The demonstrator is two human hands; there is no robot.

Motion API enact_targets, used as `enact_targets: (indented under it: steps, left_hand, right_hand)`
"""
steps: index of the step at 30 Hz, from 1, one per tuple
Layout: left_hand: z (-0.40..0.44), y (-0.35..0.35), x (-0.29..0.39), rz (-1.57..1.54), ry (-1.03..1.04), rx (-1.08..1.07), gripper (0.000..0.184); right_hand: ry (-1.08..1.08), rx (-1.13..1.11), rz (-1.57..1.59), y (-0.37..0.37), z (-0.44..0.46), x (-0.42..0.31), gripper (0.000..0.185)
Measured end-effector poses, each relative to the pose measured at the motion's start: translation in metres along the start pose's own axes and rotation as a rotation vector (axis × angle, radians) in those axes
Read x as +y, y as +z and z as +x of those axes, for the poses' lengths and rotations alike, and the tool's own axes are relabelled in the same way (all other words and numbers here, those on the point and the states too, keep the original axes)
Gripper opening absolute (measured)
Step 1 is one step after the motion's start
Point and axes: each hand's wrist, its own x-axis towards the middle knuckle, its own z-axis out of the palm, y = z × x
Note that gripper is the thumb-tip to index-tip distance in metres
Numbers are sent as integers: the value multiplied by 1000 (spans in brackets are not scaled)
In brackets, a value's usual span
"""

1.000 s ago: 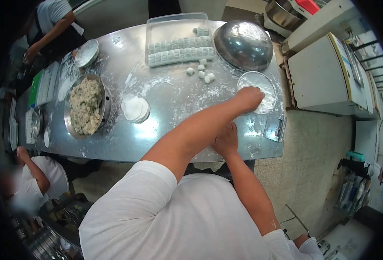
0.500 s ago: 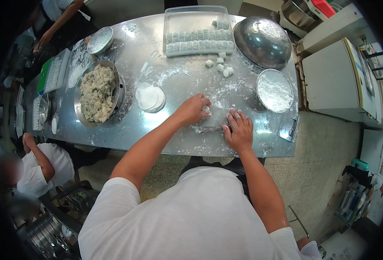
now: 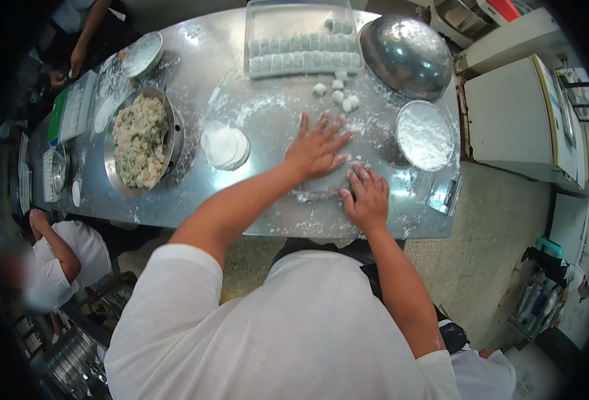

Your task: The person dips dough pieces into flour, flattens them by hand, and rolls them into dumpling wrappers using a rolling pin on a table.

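Observation:
My left hand (image 3: 318,148) is spread wide over the floured metal table (image 3: 208,200), fingers fanned out, with nothing seen in it. My right hand (image 3: 366,197) lies close by to the right, fingers stretched forward and thumb apart, low at the table surface. Between and below the hands is a low, flour-dusted greyish strip (image 3: 318,196) that I cannot make out. Several small white dough pieces (image 3: 337,97) sit beyond my left hand. A stack of round white dough wrappers (image 3: 225,148) lies to its left.
A pan of chunky filling (image 3: 141,143) stands left. A bowl of flour (image 3: 425,135) and an upturned metal bowl (image 3: 406,57) are right. Behind is a plastic tray (image 3: 301,72) with rows of dumplings. A metal scraper (image 3: 444,196) lies by the right edge. Other people stand left.
My left hand has gone from curled fingers near the table to spread fingers, shifting slightly forward and right. My right hand stays in nearly the same place. The view has shifted slightly.

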Motion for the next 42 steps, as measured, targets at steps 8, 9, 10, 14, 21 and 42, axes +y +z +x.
enact_targets:
  steps: [8, 9, 10, 14, 21, 42]
  left_hand:
    - [-2, 13, -28, -985, -375, 242, 52]
    - [-5, 11, -33, -986, -371, 225, 52]
    - [-9, 5, -38, -1274, -502, 216, 46]
    - [-34, -47, -32, -762, -327, 8, 32]
    - [-38, -54, -17, -332, -18, -215, 28]
    - [167, -47, 107, -449, 296, -243, 14]
  right_hand:
    - [38, 8, 46, 6, -3, -1, 43]
    - [54, 6, 51, 6, -6, -1, 43]
    - [46, 12, 57, 5, -6, 0, 43]
    - [30, 24, 59, 5, -2, 0, 42]
    - [36, 44, 99, 2, -2, 1, 41]
    - [15, 18, 114, 2, -3, 3, 39]
